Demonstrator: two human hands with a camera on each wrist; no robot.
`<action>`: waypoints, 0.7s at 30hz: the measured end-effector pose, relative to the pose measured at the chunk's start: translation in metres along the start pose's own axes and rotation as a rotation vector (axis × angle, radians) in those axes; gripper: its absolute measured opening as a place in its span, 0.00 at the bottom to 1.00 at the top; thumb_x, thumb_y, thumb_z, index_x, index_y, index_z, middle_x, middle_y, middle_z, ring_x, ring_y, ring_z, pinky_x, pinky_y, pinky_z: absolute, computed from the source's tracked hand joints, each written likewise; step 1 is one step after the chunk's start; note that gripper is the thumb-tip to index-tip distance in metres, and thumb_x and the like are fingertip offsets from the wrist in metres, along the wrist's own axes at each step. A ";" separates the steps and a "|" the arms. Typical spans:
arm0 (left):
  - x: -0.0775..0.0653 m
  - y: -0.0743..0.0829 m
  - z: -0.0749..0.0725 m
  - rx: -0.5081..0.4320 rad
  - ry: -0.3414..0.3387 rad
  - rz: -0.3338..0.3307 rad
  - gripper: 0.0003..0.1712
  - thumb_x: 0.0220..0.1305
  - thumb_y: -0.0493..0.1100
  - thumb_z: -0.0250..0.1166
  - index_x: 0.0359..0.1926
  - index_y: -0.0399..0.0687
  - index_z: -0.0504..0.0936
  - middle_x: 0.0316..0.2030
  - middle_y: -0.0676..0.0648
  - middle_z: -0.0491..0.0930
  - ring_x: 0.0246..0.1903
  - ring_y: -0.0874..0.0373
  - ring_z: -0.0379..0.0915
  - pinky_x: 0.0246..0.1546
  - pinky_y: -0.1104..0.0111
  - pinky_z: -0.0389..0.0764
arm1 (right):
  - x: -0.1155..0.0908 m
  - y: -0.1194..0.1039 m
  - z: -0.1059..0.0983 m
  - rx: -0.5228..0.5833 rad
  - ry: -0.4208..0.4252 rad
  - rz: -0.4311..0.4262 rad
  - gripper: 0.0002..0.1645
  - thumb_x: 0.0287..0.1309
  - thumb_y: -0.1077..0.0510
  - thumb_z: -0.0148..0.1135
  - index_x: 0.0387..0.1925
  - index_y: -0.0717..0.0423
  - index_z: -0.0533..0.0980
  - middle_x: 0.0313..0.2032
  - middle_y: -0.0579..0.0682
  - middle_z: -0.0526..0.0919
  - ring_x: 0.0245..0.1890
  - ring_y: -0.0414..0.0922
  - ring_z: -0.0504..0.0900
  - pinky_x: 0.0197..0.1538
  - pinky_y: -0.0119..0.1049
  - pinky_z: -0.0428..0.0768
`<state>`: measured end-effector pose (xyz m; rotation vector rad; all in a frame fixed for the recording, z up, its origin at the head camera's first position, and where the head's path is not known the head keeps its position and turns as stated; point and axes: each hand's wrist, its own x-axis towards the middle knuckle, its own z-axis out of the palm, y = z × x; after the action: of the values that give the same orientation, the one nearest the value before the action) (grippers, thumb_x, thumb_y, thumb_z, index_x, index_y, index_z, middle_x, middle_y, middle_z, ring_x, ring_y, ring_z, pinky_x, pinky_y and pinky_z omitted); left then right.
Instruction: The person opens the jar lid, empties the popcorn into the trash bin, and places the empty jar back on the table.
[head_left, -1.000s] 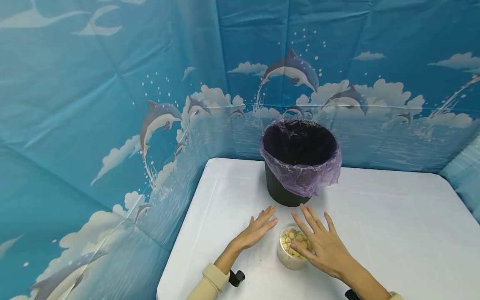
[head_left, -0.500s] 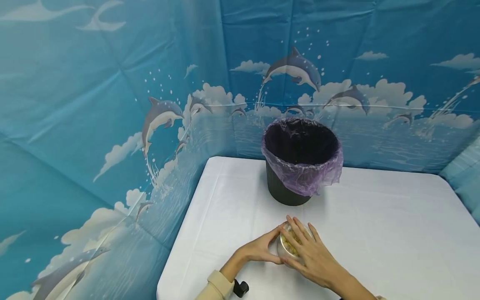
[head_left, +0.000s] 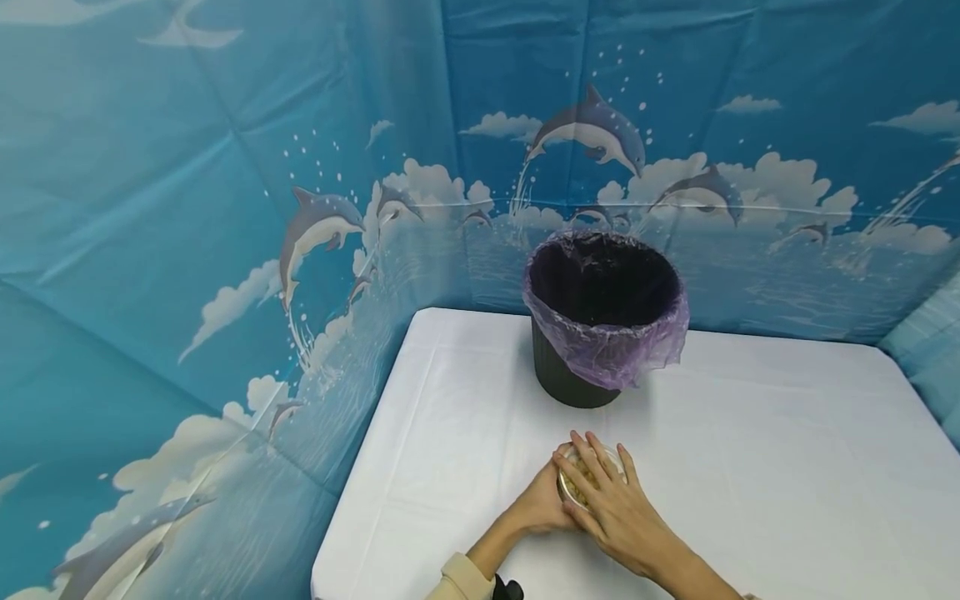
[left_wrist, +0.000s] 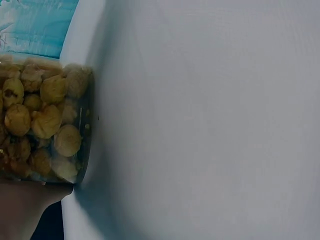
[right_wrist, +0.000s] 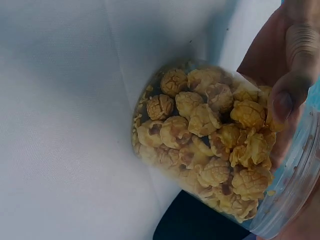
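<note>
A clear jar of popcorn (head_left: 574, 490) stands near the front of the table, and its golden, rounded pieces show through the wall of the jar (right_wrist: 200, 130) in the right wrist view. My left hand (head_left: 542, 502) is wrapped around the jar's left side; a thumb (right_wrist: 287, 100) presses the wall. Across the top lies my right hand (head_left: 626, 521), fingers straight and spread, covering much of the mouth. Whether a lid sits under that palm cannot be told. The left wrist view has only part of the jar (left_wrist: 45, 117) at its left edge.
Beyond the hands stands a dark bin (head_left: 573, 379) with a purple bag liner (head_left: 641, 354) folded over its rim. A white cloth covers the table (head_left: 765, 450). Blue dolphin-printed curtains (head_left: 360, 75) rise behind and at the left.
Both hands have come in from beside and above the jar. The left hand now holds its side, and the right hand has settled across the top.
</note>
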<state>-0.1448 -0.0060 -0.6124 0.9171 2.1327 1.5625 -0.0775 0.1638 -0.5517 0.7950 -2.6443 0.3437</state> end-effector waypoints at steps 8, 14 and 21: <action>0.000 -0.001 0.005 0.007 0.056 0.011 0.62 0.50 0.40 0.80 0.79 0.49 0.51 0.74 0.42 0.66 0.72 0.56 0.67 0.72 0.68 0.70 | 0.002 -0.002 0.006 -0.003 0.036 0.049 0.32 0.76 0.40 0.52 0.74 0.48 0.69 0.75 0.62 0.65 0.76 0.62 0.61 0.76 0.67 0.54; 0.003 0.007 0.004 0.130 0.124 0.060 0.60 0.49 0.44 0.80 0.78 0.49 0.56 0.72 0.44 0.70 0.69 0.57 0.70 0.70 0.66 0.73 | 0.009 0.002 0.009 0.006 0.090 0.077 0.29 0.74 0.40 0.54 0.68 0.49 0.75 0.69 0.63 0.72 0.70 0.64 0.68 0.61 0.70 0.71; 0.010 0.029 -0.012 0.193 0.094 0.141 0.61 0.44 0.42 0.85 0.76 0.47 0.58 0.68 0.44 0.73 0.65 0.60 0.74 0.67 0.68 0.76 | 0.021 0.009 -0.003 0.031 0.200 0.020 0.33 0.79 0.34 0.40 0.60 0.51 0.79 0.62 0.63 0.76 0.61 0.63 0.73 0.54 0.63 0.72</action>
<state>-0.1506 -0.0024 -0.5801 1.0980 2.3634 1.5106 -0.0977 0.1617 -0.5417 0.7045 -2.4668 0.4469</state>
